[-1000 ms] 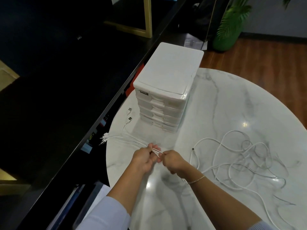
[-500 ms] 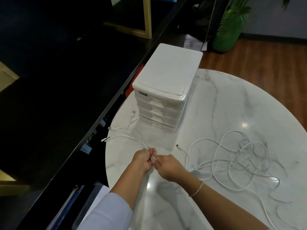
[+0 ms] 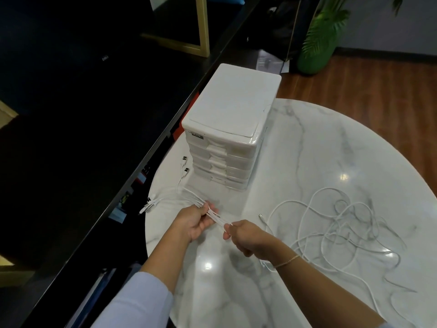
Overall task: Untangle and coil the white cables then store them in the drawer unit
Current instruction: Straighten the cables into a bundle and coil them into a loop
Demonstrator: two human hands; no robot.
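Just before the white drawer unit [image 3: 230,129], a bundle of white cables [image 3: 216,216] is pinched between left hand [image 3: 195,220] and right hand [image 3: 246,235], seemingly mid-straightening; coiling is called for next.

Both hands [image 3: 197,220] [image 3: 246,236] curled, gripping, slightly apart.

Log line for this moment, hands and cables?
left hand: holds cable bundle | right hand: pinches same bundle | tangle: loose on table | drawer unit: shut
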